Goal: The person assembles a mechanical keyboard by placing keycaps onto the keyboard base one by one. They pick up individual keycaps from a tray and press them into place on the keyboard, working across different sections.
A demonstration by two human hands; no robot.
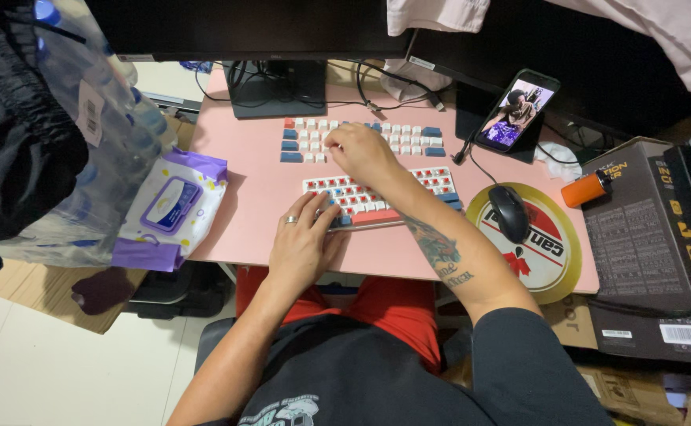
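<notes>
keycaps (314, 136) lie in loose rows on the pink table (251, 197), behind a small keyboard (377, 201) with white, red and blue keys. right hand (360, 150) reaches over the keyboard to those rows, fingers curled down among them; whether its grip pinches one, i cannot tell. left hand (304, 241), ring on one finger, rests open on the keyboard's near left corner, holding nothing. black mouse (509, 213) sits on a round mat (547, 252) to the right.

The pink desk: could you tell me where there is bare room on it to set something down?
Pink desk: bare strip between wet wipes pack and keyboard. Crowded at both hands, loose keycaps, mouse.
</notes>
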